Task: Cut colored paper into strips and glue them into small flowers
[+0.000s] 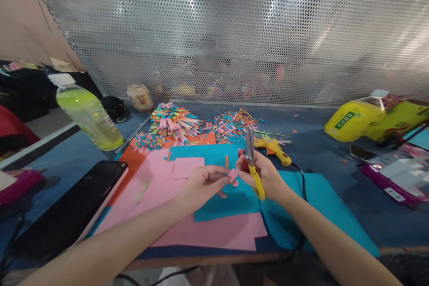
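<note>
My left hand (208, 183) pinches a small piece of pink paper (232, 175) between thumb and fingers, above the blue sheet. Close beside it, my right hand (264, 176) is closed around yellow-handled scissors (257, 183), whose blades point up and away from me. The right fingertips come near the pink piece; whether they touch it, I cannot tell. Under both hands lie a blue paper sheet (214, 212) and pink paper sheets (231, 234). Just beyond the right hand rests a yellow glue gun (276, 148) with a black cord.
A cone of colourful paper strips (172, 120) and a heap of paper scraps (231, 124) stand farther back. At left are a green drink bottle (90, 114) and a black phone (72, 208). Another blue sheet (321, 205) and a yellow bottle (351, 118) are at right. A perforated metal panel (234, 22) closes the back.
</note>
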`<state>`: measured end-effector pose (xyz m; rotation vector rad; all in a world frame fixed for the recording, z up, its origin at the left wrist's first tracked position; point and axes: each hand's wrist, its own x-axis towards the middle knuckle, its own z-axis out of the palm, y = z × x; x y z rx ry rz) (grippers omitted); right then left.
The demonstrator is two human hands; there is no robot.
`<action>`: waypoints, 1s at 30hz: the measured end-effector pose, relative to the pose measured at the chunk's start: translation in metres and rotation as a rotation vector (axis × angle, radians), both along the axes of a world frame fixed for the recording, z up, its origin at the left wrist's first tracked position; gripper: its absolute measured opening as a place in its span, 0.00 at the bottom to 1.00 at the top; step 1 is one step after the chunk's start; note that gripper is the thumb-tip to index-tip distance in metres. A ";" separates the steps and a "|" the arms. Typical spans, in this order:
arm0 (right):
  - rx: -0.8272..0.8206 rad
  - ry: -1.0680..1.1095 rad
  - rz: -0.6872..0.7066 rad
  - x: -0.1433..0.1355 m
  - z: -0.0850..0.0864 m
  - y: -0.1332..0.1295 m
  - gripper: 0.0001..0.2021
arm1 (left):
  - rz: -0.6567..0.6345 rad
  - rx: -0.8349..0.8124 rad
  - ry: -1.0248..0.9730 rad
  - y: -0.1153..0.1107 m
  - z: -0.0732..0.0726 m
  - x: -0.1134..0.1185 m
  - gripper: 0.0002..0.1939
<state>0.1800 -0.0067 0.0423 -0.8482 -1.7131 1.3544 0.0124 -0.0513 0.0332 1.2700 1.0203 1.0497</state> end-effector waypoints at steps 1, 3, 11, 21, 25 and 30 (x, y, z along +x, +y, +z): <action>-0.021 -0.001 0.005 -0.001 0.002 -0.001 0.16 | 0.005 0.033 0.046 0.000 -0.001 -0.001 0.15; -0.062 -0.013 -0.001 -0.002 0.005 -0.004 0.17 | 0.032 0.098 0.150 0.002 -0.002 -0.002 0.13; 0.009 -0.010 0.008 0.001 -0.004 0.003 0.12 | 0.103 0.112 0.159 0.005 -0.001 -0.003 0.10; -0.004 0.013 0.020 0.000 -0.001 0.000 0.14 | 0.046 0.007 0.043 0.003 -0.002 0.000 0.13; -0.011 0.023 0.009 0.000 0.001 0.000 0.15 | 0.041 0.000 0.027 0.002 -0.002 0.001 0.12; -0.007 0.026 0.043 0.001 0.001 -0.002 0.14 | 0.078 0.015 0.021 0.001 0.000 0.000 0.11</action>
